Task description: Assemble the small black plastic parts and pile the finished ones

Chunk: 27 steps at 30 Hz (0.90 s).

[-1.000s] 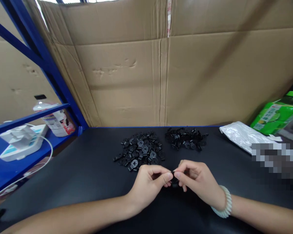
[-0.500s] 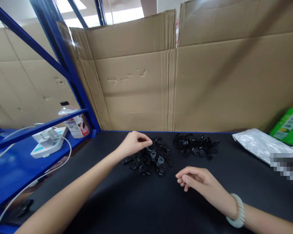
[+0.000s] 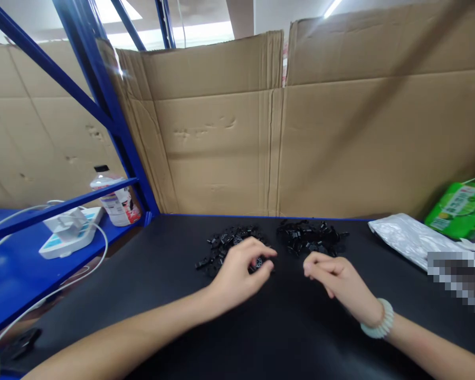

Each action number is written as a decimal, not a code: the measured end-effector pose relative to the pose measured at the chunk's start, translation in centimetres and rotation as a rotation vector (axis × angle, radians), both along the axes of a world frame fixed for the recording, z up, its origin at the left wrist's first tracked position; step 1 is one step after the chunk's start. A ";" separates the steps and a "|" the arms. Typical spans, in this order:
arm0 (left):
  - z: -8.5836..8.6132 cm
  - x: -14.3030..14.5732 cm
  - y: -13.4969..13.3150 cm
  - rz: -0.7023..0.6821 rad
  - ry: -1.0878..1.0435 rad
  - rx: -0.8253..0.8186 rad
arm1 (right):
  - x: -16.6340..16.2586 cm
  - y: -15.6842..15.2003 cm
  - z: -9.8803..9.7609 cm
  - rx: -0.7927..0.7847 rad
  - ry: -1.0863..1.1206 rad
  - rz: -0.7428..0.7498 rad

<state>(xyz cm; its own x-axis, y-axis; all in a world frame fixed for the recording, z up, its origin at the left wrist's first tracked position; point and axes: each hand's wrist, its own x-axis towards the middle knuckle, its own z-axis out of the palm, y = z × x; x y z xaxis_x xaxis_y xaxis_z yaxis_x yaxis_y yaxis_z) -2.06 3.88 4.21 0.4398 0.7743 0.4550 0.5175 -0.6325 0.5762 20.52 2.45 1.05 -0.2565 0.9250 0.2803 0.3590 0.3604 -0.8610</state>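
Left hand [image 3: 237,274] and right hand [image 3: 338,279] apart above the dark surface [image 3: 158,264]
The left's thumb and fingers are parted in front of a pile of black parts [image 3: 225,241]; the right's are pinched together near a second black pile [image 3: 311,237], whether holding anything I cannot tell.

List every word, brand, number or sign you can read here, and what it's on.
No text can be read for certain.
Green bottle: characters on its white label, too blurred to quote.
Black-capped plastic bottle: printing on its label, too small and blurred.
Left pile of black plastic parts and right pile: no lettering can be made out.
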 end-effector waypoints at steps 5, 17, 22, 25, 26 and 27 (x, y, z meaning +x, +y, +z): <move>-3.1 1.9 -3.8 -0.306 -0.033 -0.230 | 5.0 3.2 0.2 0.334 -0.166 -0.314; -3.6 2.0 -3.7 -0.351 -0.031 -0.297 | 7.2 6.2 -0.4 0.634 -0.789 -0.230; -3.4 2.1 -3.6 -0.297 -0.091 -0.333 | 7.2 5.7 0.2 0.676 -0.748 -0.233; -3.6 2.2 -3.6 -0.231 -0.187 -0.477 | 5.5 3.7 1.0 0.740 -0.649 -0.208; -3.7 2.3 -3.6 -0.215 -0.232 -0.562 | 4.6 2.9 1.1 0.764 -0.602 -0.197; -3.8 2.3 -3.6 -0.206 -0.279 -0.652 | 3.5 1.9 1.1 0.802 -0.551 -0.177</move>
<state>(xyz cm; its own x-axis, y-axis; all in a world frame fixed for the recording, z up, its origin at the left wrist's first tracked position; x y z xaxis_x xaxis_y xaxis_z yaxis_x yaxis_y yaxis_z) 0.28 0.28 0.45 0.5410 0.8397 0.0465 0.2046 -0.1850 0.9612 24.07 4.37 2.13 -0.4159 0.5508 0.7236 0.7411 0.6665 -0.0813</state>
